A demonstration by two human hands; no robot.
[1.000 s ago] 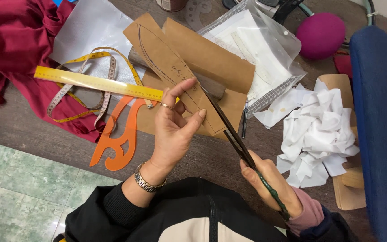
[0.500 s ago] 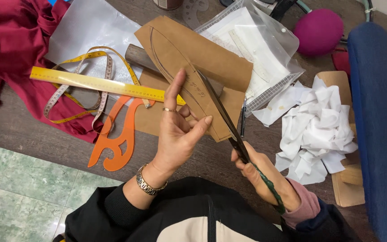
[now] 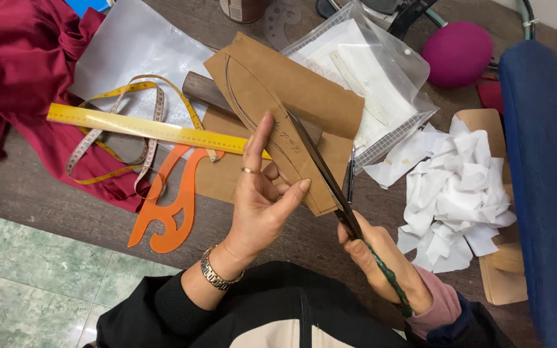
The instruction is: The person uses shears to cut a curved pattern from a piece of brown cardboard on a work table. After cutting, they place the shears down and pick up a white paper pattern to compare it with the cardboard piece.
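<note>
Left hand: the left hand pinches the near edge of a brown paper pattern piece, fingers narrow on the sheet, index laid up along the drawn curve, thumb reaching toward the blades; a ring and a metal wristwatch show.
Right hand: the right hand is wrapped around the green handles of the scissors, fingers closed on the grips.
Scissors: the dark blades run up and away from the right fingers into the brown paper, just beyond the left thumb tip; whether the blades are parted cannot be told.
Pattern piece: lifted off the bench, between the two hands, a long curved line drawn on it.
Left of the left fingers: a yellow ruler ending just beside the index finger, an orange curve template under it, a yellow tape measure looped across both, dark red cloth farther out.
Beyond the fingers: a clear zip pouch with white sheets, partly under the brown paper; a magenta round cushion past it.
Right of the right fingers: a heap of white fabric scraps near the hand, a blue padded chair at the edge.
</note>
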